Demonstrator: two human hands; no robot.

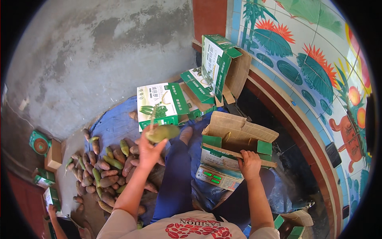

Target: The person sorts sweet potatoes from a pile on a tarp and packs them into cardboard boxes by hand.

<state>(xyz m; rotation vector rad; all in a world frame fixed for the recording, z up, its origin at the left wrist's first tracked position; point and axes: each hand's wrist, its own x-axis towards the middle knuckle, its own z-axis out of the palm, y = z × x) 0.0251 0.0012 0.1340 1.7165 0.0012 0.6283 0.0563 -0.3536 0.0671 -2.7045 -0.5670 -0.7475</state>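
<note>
My left hand [148,152] is raised and holds a pale green, long-stemmed vegetable [161,132] above a heap of similar green and brown-purple vegetables [108,169] on the ground. My right hand [250,164] grips the near edge of an open cardboard box [234,139] with green printed sides, which rests on my lap. A flat electronic scale [218,178] with green lit digits lies under the box's near side. My legs in blue trousers stretch forward between the heap and the box.
A blue sheet [115,119] covers the concrete floor under the heap. Closed and folded green-and-white cartons [161,104] stack ahead by a tiled mural wall [314,59]. A green round device [39,144] and small boxes sit far left. Another person's hand [51,210] shows at lower left.
</note>
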